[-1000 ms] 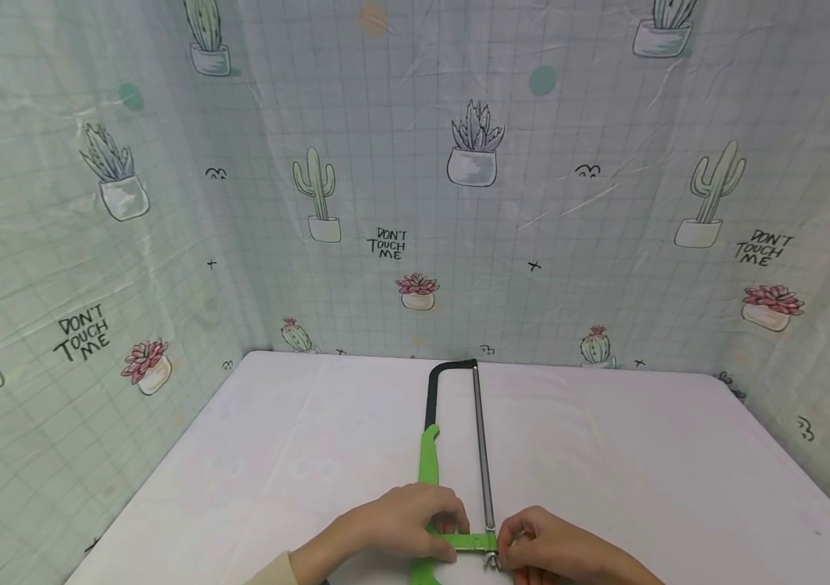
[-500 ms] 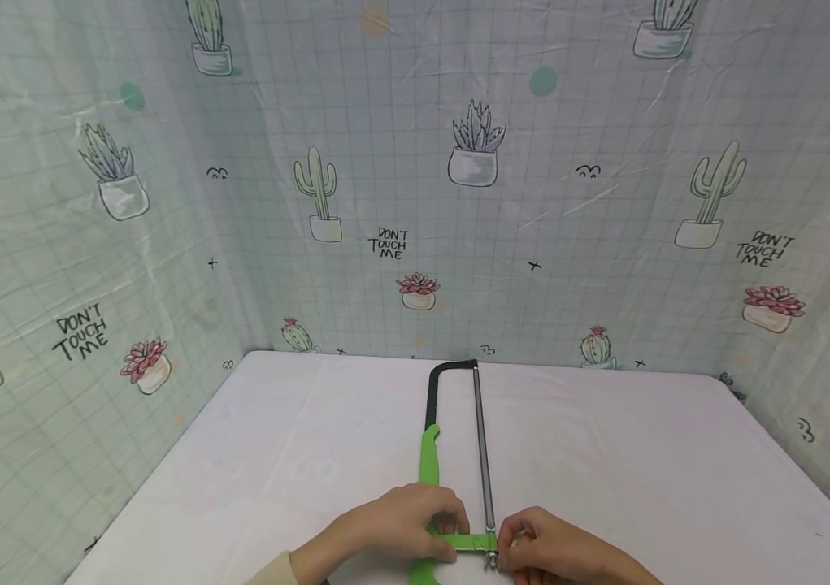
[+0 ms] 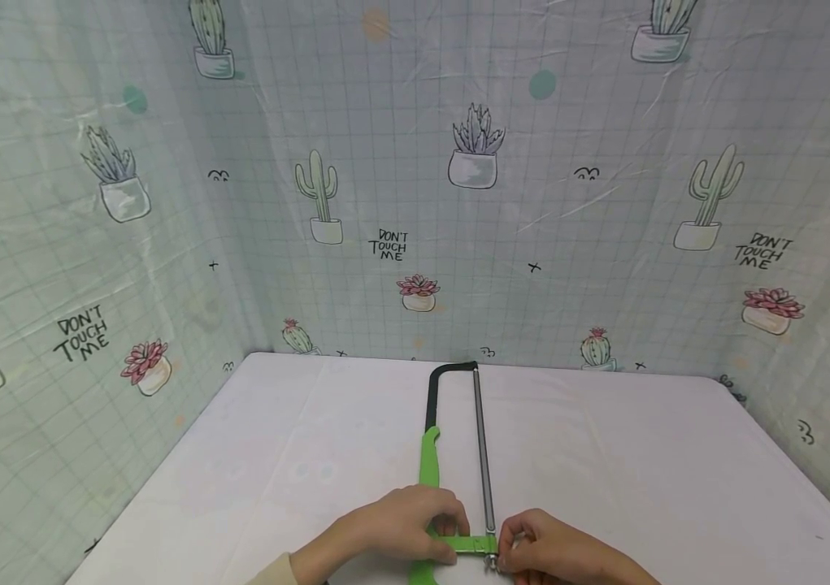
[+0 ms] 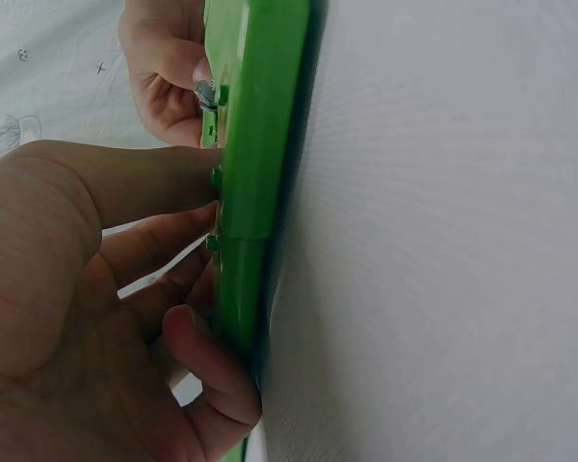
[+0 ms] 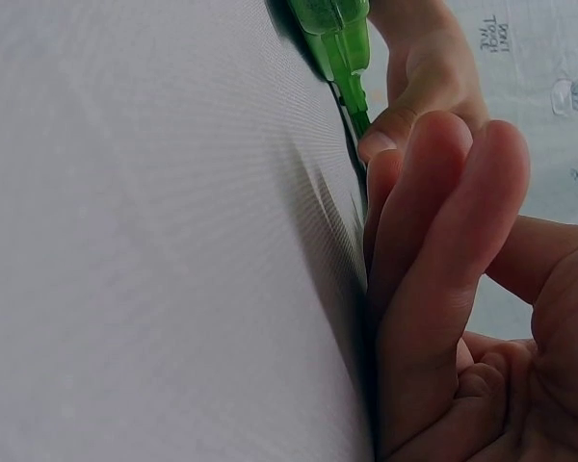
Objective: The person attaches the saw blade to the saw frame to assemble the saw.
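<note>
At the lower centre of the head view, a hacksaw (image 3: 429,459) lies flat on the bench (image 3: 641,463), its black bow pointing toward the far edge and its blade (image 3: 484,455) running down the right side. The left hand (image 3: 410,522) is curled over the green handle, thumb near the crosspiece (image 3: 467,544), and appears to hold the tool down. Just right of it, the right hand (image 3: 549,546) is nearly closed, thumb and forefinger bent to a pinch at the small metal wing nut (image 3: 491,562) on the crosspiece's near end. In the left wrist view its thumb tip meets that nut.

The step in hand looks like turning the nut, though which way cannot be told. The next move seems to call for a firm left hold and a small fingertip twist, without shifting the blade.
</note>
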Demonstrator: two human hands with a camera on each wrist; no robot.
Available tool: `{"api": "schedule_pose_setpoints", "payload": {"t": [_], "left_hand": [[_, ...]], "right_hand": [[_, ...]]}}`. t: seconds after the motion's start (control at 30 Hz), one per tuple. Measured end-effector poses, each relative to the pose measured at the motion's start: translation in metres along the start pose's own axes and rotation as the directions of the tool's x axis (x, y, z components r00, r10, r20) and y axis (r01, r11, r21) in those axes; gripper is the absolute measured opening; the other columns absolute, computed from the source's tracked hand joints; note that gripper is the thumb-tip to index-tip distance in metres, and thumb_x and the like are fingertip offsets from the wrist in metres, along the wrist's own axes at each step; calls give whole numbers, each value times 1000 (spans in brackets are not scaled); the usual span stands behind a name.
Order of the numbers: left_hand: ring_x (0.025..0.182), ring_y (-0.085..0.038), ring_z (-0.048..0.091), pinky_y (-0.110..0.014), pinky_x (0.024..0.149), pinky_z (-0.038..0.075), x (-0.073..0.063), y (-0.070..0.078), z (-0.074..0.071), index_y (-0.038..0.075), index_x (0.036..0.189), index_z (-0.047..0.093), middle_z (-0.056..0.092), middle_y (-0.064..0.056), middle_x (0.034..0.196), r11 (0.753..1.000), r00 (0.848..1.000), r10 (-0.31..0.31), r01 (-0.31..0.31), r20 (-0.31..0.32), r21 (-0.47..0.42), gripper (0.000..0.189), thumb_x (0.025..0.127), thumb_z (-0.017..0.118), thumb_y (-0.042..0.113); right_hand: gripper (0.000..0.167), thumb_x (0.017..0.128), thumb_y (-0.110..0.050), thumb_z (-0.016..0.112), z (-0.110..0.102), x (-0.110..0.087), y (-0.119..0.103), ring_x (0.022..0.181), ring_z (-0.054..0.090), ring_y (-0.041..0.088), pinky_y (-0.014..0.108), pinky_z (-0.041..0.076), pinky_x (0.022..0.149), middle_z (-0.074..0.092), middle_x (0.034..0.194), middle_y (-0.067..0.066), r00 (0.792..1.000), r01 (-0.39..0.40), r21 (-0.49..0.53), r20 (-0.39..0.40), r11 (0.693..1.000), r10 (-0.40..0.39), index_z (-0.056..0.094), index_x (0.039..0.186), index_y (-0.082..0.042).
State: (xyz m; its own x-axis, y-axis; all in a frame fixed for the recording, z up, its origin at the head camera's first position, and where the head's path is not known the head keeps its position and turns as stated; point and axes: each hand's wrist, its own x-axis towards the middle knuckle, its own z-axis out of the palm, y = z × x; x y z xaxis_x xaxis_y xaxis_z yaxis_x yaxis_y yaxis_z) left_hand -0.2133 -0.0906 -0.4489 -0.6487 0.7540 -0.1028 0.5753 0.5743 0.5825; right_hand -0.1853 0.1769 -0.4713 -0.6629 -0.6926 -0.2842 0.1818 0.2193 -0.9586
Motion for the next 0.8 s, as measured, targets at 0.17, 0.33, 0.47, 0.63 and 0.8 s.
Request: {"api": "schedule_pose_setpoints", "payload": {"t": [0.17,0.33,0.47,0.63,0.8], "left_hand": [[79,10,55,-15,72,46,0,1,0,26,107,74,62,23,86,1000,1000,-4,4,0,3,21,87,80,27],[79,10,54,-15,72,46,0,1,-1,26,107,74,61,23,87,1000,1000,0,0,2,9,21,88,80,27],[79,9,55,-15,72,47,0,2,-1,26,107,74,61,23,87,1000,1000,-2,2,2,6,20,88,80,27],[79,9,55,-15,72,47,0,2,-1,26,107,74,61,23,86,1000,1000,-8,8,3,2,20,88,80,27],[78,9,54,-15,71,46,0,3,-1,26,107,74,61,23,86,1000,1000,-12,12,3,2,20,87,80,27]], "right_hand": [[7,94,-11,60,-1,0,1,50,46,0,13,36,45,60,66,-5,1000,1,5,5,1000,-1,64,92,-5],[6,94,-10,60,-1,1,2,49,46,-1,13,36,45,61,65,-6,1000,1,20,16,1000,-1,64,92,-6],[6,94,-10,60,-1,0,1,48,47,-2,13,37,44,62,64,-7,1000,-2,23,25,1000,1,64,91,-6],[6,94,-9,60,-1,0,1,49,46,-2,13,36,45,61,65,-6,1000,-1,26,18,1000,0,64,92,-5],[7,94,-10,60,-1,-1,1,49,44,-1,13,35,45,60,65,-6,1000,0,26,19,1000,0,64,92,-5]]}}
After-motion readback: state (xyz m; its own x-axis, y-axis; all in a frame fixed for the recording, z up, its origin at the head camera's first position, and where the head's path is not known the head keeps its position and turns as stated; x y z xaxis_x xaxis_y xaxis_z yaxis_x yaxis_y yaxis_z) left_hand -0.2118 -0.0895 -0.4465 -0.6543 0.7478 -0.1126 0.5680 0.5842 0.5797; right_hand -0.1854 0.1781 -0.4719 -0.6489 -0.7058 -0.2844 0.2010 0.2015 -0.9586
